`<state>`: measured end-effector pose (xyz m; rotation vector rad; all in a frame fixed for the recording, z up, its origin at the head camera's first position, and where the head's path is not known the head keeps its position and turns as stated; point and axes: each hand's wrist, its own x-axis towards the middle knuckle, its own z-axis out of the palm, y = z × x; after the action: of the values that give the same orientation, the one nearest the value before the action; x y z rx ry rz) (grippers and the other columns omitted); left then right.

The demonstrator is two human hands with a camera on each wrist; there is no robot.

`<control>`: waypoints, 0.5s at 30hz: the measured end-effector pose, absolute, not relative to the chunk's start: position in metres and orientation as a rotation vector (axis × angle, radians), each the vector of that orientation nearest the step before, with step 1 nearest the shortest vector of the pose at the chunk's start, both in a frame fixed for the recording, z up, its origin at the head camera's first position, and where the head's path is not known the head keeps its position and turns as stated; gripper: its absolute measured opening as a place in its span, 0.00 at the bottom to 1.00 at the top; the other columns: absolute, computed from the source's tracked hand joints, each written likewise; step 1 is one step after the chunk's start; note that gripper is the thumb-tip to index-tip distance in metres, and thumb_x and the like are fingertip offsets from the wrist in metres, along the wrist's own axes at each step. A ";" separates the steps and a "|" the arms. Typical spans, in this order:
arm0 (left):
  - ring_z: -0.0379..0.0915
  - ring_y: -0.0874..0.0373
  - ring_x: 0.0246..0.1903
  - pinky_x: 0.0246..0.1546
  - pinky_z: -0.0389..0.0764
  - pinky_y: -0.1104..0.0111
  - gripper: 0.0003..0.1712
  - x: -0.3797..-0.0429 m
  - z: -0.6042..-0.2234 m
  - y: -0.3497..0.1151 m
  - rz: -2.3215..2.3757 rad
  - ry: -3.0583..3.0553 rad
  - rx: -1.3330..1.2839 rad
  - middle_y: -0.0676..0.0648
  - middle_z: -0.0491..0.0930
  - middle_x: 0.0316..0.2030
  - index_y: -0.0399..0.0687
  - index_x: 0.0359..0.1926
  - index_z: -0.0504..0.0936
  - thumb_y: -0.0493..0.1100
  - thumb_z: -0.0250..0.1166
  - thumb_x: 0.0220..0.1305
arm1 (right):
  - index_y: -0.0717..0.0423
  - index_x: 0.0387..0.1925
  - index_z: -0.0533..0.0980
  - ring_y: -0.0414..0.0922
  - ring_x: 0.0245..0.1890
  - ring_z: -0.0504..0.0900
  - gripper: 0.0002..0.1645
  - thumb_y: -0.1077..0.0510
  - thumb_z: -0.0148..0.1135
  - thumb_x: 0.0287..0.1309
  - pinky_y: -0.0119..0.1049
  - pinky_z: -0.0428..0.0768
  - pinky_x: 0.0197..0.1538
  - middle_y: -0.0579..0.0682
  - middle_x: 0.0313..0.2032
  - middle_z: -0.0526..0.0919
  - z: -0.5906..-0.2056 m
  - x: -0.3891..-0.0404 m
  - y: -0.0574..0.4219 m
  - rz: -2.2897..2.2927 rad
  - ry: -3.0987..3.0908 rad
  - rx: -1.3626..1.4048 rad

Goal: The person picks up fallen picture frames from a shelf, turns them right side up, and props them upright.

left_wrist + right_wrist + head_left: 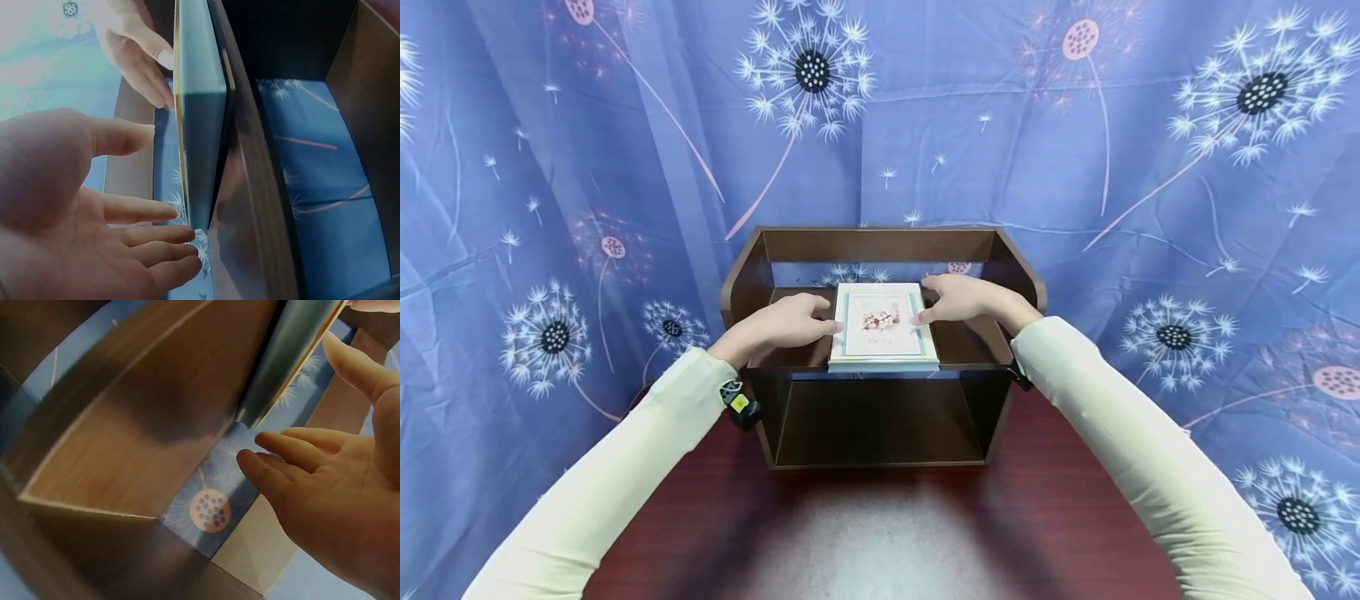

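Pale blue at its edges, a book (880, 337) lies between my left grip (786, 321) and my right grip (962, 298). Both of mine are spread, fingers outstretched and curled round nothing; my left fingertips are at the book's left edge, my right thumb at its right, and I cannot tell whether they press on it. Its white cover has a teal border, a picture of red and pink blossoms, and lettering too small to read. It lies flat on the upper shelf (970, 348) of a dark brown wooden unit (880, 246), reaching the front lip. Cream sleeves (625, 467) cover my arms. The unit stands on a reddish-brown tabletop (677, 517), before a blue curtain (955, 167) printed with dandelions.
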<state>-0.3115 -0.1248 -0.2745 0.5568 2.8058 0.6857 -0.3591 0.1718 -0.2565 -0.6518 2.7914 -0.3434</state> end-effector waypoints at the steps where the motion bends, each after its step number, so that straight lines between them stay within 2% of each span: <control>1: 0.59 0.40 0.79 0.79 0.65 0.45 0.41 -0.314 -0.275 -0.125 0.673 2.801 0.554 0.35 0.63 0.79 0.34 0.79 0.60 0.56 0.57 0.78 | 0.72 0.81 0.50 0.61 0.84 0.52 0.56 0.41 0.64 0.70 0.55 0.56 0.84 0.67 0.82 0.54 -0.257 -0.362 0.170 -0.334 2.784 -0.646; 7: 0.56 0.40 0.80 0.80 0.62 0.46 0.41 -0.321 -0.275 -0.125 0.634 2.770 0.544 0.34 0.62 0.79 0.31 0.79 0.59 0.55 0.56 0.79 | 0.71 0.81 0.50 0.61 0.84 0.50 0.56 0.42 0.64 0.71 0.54 0.53 0.85 0.66 0.82 0.52 -0.261 -0.373 0.168 -0.369 2.744 -0.605; 9: 0.58 0.40 0.80 0.80 0.63 0.47 0.41 -0.323 -0.276 -0.124 0.619 2.769 0.555 0.34 0.63 0.78 0.31 0.79 0.61 0.54 0.56 0.79 | 0.70 0.81 0.51 0.61 0.84 0.49 0.55 0.42 0.64 0.71 0.55 0.54 0.85 0.66 0.83 0.52 -0.263 -0.376 0.169 -0.374 2.739 -0.597; 10: 0.63 0.41 0.77 0.78 0.66 0.48 0.39 -0.323 -0.276 -0.124 0.609 2.769 0.561 0.34 0.68 0.76 0.32 0.77 0.65 0.54 0.56 0.78 | 0.70 0.81 0.51 0.61 0.84 0.50 0.55 0.41 0.64 0.71 0.55 0.54 0.85 0.66 0.83 0.52 -0.264 -0.377 0.169 -0.372 2.740 -0.595; 12: 0.71 0.44 0.70 0.72 0.72 0.51 0.34 -0.324 -0.276 -0.123 0.586 2.768 0.574 0.35 0.73 0.72 0.33 0.73 0.71 0.54 0.56 0.79 | 0.70 0.81 0.52 0.61 0.84 0.51 0.55 0.40 0.63 0.71 0.55 0.56 0.85 0.66 0.82 0.54 -0.265 -0.379 0.170 -0.360 2.745 -0.592; 14: 0.78 0.49 0.52 0.58 0.76 0.57 0.26 -0.326 -0.278 -0.123 0.571 2.757 0.603 0.38 0.84 0.57 0.37 0.59 0.82 0.54 0.56 0.79 | 0.70 0.80 0.53 0.61 0.84 0.53 0.55 0.39 0.62 0.71 0.55 0.57 0.84 0.66 0.82 0.55 -0.266 -0.380 0.170 -0.349 2.745 -0.582; 15: 0.76 0.52 0.42 0.52 0.75 0.59 0.23 -0.326 -0.279 -0.123 0.568 2.751 0.617 0.40 0.86 0.48 0.39 0.50 0.85 0.54 0.55 0.80 | 0.70 0.80 0.53 0.60 0.83 0.53 0.54 0.38 0.61 0.72 0.54 0.57 0.84 0.65 0.82 0.56 -0.266 -0.380 0.170 -0.347 2.745 -0.578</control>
<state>-0.3263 -0.1227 -0.2786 0.6169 2.7506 0.5678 -0.3802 0.1703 -0.2662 -0.5784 2.7452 -0.3473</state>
